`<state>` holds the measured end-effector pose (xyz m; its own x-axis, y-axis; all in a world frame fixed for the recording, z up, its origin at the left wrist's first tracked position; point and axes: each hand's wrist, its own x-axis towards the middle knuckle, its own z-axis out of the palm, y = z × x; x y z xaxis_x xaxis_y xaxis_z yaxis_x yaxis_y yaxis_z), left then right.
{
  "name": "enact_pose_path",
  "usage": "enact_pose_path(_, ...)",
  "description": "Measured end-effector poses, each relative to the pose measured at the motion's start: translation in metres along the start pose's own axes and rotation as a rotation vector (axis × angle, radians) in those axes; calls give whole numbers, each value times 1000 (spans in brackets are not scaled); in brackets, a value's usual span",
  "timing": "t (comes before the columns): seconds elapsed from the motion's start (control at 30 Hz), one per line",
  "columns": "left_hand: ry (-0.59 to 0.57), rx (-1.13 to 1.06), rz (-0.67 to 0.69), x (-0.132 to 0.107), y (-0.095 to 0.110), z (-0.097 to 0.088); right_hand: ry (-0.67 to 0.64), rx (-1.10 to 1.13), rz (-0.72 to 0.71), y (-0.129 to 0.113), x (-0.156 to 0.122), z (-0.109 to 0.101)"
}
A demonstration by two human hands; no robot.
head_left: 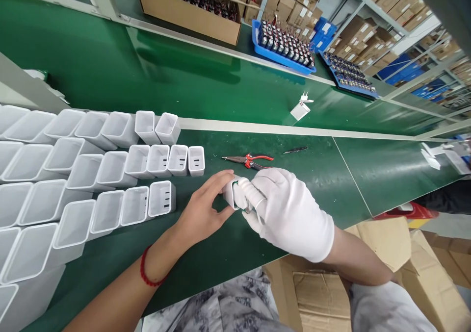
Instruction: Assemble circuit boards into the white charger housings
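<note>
i operate from far, and through the head camera i see both hands meet above the worktop (221, 253), between its far edge and its front edge. my left hand (206, 209), bare, holds a small white case (228, 194) between the thumb and the fingers, with the mouth of it turned to the right hand. my right hand (287, 209), in a white glove, is closed around a white coil (250, 192), and the end of this coil is at the mouth. the glove hides its fingertips, so i cannot tell how firm this grip is. also i cannot tell if the case touches the worktop.

in my judgement, if the coil is pushed at an angle, it may catch on the rim or a loop may come loose. the smooth glove could slip, and the left grip could let the case turn. the pliers (250, 161) lie just beyond the hands, so a wide elbow or wrist movement might knock them, or the standing white boxes (159, 198) toward the left end.
</note>
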<state>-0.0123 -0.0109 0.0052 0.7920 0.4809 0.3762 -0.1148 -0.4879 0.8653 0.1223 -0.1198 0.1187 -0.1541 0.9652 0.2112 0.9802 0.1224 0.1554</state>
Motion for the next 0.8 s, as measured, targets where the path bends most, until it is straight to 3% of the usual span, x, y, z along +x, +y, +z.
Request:
enact_pose_path(0.1,1,-10,-13,-1,0,-1,-69,25,-6,-1,3,0)
enact_pose_path(0.17,44,-46,-79,-1,-1,-1,-41,183,-7,4,-1,1)
enact_pose_path(0.23,103,-139,-175,0,-3,0,124,422,116,11,-11,6)
enact_pose_path(0.3,150,-245,-245,1,-4,1,242,678,351,16,-25,21)
enact_pose_path(0.37,172,-285,-256,2,-3,4,99,921,484,15,-36,41)
enact_pose_path(0.43,188,-251,-232,1,-2,6,-116,1089,489,9,-40,60)
enact_pose_path(0.47,186,-223,-217,1,-1,7,-164,1131,486,5,-39,67)
enact_pose_path(0.53,163,-173,-205,0,0,7,-120,1113,490,-1,-34,72)
enact_pose_path(0.7,55,-81,-238,-1,4,8,131,764,464,2,-16,61)
enact_pose_path(0.8,-7,-270,-321,0,8,8,120,685,459,4,-6,60)
